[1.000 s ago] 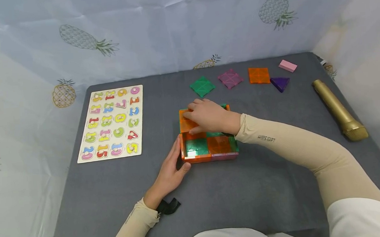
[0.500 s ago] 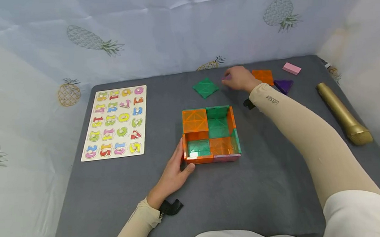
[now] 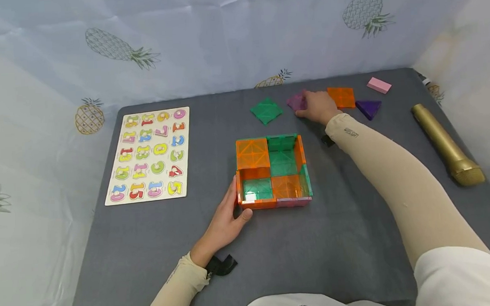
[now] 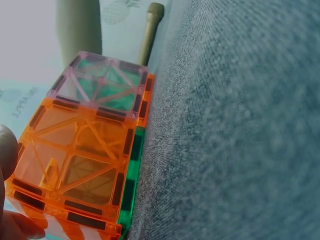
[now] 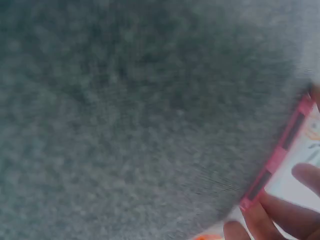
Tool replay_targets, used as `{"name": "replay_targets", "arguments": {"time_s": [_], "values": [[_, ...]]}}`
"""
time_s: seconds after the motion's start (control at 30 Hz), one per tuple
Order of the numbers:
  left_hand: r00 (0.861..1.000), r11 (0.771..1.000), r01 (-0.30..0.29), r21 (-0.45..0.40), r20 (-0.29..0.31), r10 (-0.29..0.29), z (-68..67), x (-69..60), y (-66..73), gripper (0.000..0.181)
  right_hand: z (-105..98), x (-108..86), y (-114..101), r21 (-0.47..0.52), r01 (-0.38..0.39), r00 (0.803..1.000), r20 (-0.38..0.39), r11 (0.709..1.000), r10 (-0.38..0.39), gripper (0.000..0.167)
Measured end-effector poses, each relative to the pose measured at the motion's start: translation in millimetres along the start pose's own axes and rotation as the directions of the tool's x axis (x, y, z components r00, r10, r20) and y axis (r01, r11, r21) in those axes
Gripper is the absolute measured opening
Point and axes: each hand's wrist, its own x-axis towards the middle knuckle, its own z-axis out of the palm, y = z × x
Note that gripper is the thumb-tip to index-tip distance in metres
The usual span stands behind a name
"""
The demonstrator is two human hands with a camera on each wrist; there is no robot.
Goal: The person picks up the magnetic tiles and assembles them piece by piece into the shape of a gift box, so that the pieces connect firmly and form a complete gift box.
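A square box (image 3: 257,205) built of translucent orange, green and purple magnetic tiles stands mid-table. One orange tile (image 3: 252,154) covers its back left quarter; the other quarters are uncovered. My left hand (image 3: 221,226) rests at its front left corner, fingers straight along the left wall and thumb near the front. Orange and purple wall tiles (image 4: 97,82) fill the left wrist view. Beyond the box, my right hand (image 3: 319,106) pinches a purple magnetic tile (image 3: 295,101) by its edge. That tile's pinkish edge (image 5: 277,155) shows between the fingers in the right wrist view.
A green tile (image 3: 267,110) lies left of the right hand. To its right are an orange tile (image 3: 342,97), a dark purple triangular block (image 3: 369,108) and a pink block (image 3: 379,85). A gold microphone (image 3: 448,144) lies far right, a number puzzle board (image 3: 147,156) left.
My right hand has left the orange tile over the box's back left quarter and moved back and right to the purple tile. My left hand has stayed at the box.
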Motion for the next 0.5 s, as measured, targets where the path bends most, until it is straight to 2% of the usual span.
{"name": "replay_targets", "arguments": {"time_s": [0.17,0.27,0.33,0.43,0.5], "values": [[1.0,1.0,-0.016,0.003,0.0,0.016,-0.7,2.8,0.2,0.093,-15.9,-21.9,-7.8,0.086,0.095,0.995,-0.029,0.992,-0.092,0.069],[1.0,1.0,-0.015,0.011,-0.005,0.015,-0.9,2.6,-0.3,0.097,-32.3,-44.4,-20.8,0.11,0.24,0.971,-0.034,0.965,-0.237,0.067],[1.0,1.0,-0.008,0.023,-0.004,0.009,-0.6,1.7,-1.0,0.1,-42.7,-63.2,-30.1,0.119,0.367,0.929,-0.003,0.923,-0.369,0.065],[1.0,1.0,-0.009,0.015,0.002,0.009,0.1,0.7,-1.6,0.098,-51.3,-89.1,-41.0,0.117,0.546,0.829,0.065,0.829,-0.555,0.061],[1.0,1.0,-0.006,0.007,0.003,0.006,0.7,-0.1,-1.4,0.095,-51.3,-102.7,-46.2,0.107,0.625,0.767,0.099,0.773,-0.634,0.06]]}}
